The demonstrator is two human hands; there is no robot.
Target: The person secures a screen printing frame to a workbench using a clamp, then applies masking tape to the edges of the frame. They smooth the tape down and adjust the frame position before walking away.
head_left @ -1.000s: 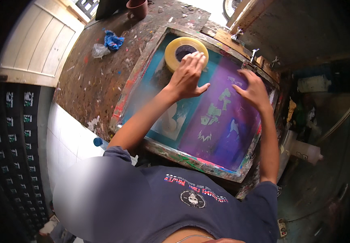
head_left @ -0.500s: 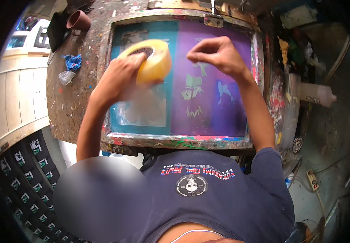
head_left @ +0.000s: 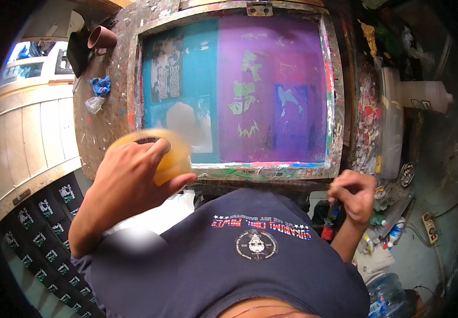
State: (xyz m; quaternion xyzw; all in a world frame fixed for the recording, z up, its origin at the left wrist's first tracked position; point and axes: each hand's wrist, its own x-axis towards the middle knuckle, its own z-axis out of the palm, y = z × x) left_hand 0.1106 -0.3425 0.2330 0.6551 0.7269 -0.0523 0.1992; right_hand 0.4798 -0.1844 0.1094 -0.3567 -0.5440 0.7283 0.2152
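My left hand (head_left: 131, 177) grips a yellow roll of tape (head_left: 171, 159), lifted off the screen and held close to my chest at the near left corner of the frame. My right hand (head_left: 353, 193) is curled with its fingers pinched together below the frame's near right corner; what it pinches is too small to tell. The wooden printing screen (head_left: 335, 132) lies flat before me, its mesh teal on the left and purple on the right with pale cut-out shapes.
The paint-spattered table (head_left: 107, 122) carries a brown mug (head_left: 101, 38) and a blue rag (head_left: 100, 85) at the far left. A white jug (head_left: 422, 95) lies to the right. Several bottles (head_left: 393, 233) stand below right. Printed dark fabric (head_left: 38, 233) lies lower left.
My left hand lifted the tape roll off the screen and drew it back toward my body. My right hand left the purple mesh and dropped below the frame's near edge.
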